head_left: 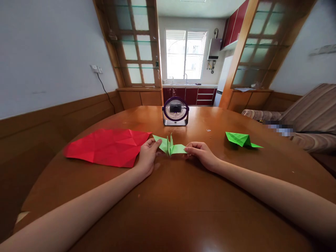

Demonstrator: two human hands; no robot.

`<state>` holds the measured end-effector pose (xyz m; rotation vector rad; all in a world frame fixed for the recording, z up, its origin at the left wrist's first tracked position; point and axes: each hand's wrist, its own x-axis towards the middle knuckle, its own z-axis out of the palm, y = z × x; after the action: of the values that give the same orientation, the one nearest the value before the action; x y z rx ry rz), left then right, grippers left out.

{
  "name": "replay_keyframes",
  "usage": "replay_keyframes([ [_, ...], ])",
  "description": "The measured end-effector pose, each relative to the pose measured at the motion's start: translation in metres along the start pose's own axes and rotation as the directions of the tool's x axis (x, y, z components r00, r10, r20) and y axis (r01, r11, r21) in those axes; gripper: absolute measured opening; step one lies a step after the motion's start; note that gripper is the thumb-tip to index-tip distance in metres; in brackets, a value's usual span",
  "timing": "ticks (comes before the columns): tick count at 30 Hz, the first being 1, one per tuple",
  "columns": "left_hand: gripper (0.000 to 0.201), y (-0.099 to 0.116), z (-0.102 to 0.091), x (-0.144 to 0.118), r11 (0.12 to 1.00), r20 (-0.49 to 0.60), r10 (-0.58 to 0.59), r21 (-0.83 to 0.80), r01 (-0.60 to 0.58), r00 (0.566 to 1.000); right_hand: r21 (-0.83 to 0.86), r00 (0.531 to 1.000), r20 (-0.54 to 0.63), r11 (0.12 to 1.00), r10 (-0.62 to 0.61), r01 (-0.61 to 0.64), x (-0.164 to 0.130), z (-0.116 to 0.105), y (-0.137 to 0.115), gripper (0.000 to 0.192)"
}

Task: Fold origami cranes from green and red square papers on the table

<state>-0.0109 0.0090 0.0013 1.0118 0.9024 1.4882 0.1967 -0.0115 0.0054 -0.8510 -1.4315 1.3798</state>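
A light green folded paper crane [170, 146] rests on the round wooden table [168, 210] in front of me. My left hand [147, 157] pinches its left wing tip. My right hand [201, 154] pinches the right wing tip. The two wings are spread sideways between my hands, and the neck and tail points stand up in the middle.
A creased red paper sheet [107, 147] lies flat to the left of my left hand. A second green folded paper piece [241, 139] sits to the right. A small purple desk fan [175, 111] stands behind the crane. A sofa [301, 119] is at the right.
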Motion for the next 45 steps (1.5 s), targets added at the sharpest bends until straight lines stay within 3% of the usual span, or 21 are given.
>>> replay_keyframes([
  [6, 0.022, 0.002, -0.002, 0.003, 0.999, -0.097, -0.037, -0.037, 0.034, 0.995, 0.029, 1.0, -0.005, 1.0, -0.006, 0.006, 0.003, -0.002, 0.004, 0.031],
  [9, 0.021, 0.002, -0.002, 0.002, 1.0, -0.083, -0.004, -0.001, 0.004, 0.997, 0.006, 1.0, 0.001, 1.0, 0.001, -0.001, 0.005, -0.003, 0.005, 0.03],
  [13, 0.025, 0.003, -0.002, -0.002, 0.982, 0.047, 0.143, 0.116, -0.147, 0.989, -0.006, 1.0, -0.013, 1.0, 0.023, -0.023, 0.004, -0.001, 0.004, 0.023],
  [16, 0.024, 0.004, -0.003, -0.007, 0.926, 0.185, 0.263, 0.227, -0.302, 0.947, -0.023, 0.999, -0.033, 0.999, 0.035, -0.036, 0.004, 0.001, 0.001, 0.025],
  [21, 0.021, 0.004, -0.003, -0.012, 0.862, 0.281, 0.319, 0.312, -0.4, 0.905, -0.099, 0.999, -0.032, 0.995, 0.02, -0.023, 0.005, 0.002, 0.0, 0.028],
  [25, 0.022, 0.004, -0.002, -0.01, 0.906, 0.246, 0.297, 0.233, -0.354, 0.923, -0.062, 1.0, -0.02, 0.998, 0.008, -0.009, 0.006, 0.001, 0.002, 0.031],
  [30, 0.036, 0.003, -0.001, -0.004, 0.986, 0.159, 0.093, 0.122, -0.113, 0.983, -0.061, 1.0, -0.008, 0.998, -0.02, 0.02, 0.005, 0.0, 0.001, 0.038],
  [33, 0.044, 0.001, -0.001, -0.001, 0.981, 0.158, 0.127, 0.126, -0.148, 0.979, -0.06, 1.0, 0.02, 0.998, -0.005, 0.007, 0.005, -0.002, 0.001, 0.04],
  [36, 0.049, 0.001, -0.003, -0.002, 0.904, 0.191, 0.298, 0.258, -0.341, 0.935, -0.027, 1.0, 0.003, 1.0, 0.015, -0.015, 0.006, -0.004, 0.003, 0.042],
  [39, 0.044, 0.005, -0.005, -0.008, 0.738, 0.332, 0.425, 0.412, -0.535, 0.842, 0.009, 1.0, -0.01, 1.0, 0.015, -0.015, 0.007, -0.005, 0.005, 0.041],
  [42, 0.035, 0.011, -0.007, -0.015, 0.591, 0.511, 0.432, 0.462, -0.662, 0.743, 0.005, 1.0, -0.018, 1.0, 0.002, -0.002, 0.007, -0.005, 0.004, 0.038],
  [45, 0.031, 0.015, -0.006, -0.018, 0.582, 0.616, 0.346, 0.451, -0.677, 0.708, 0.0, 0.999, -0.032, 1.0, -0.001, 0.001, 0.007, -0.004, 0.002, 0.038],
])
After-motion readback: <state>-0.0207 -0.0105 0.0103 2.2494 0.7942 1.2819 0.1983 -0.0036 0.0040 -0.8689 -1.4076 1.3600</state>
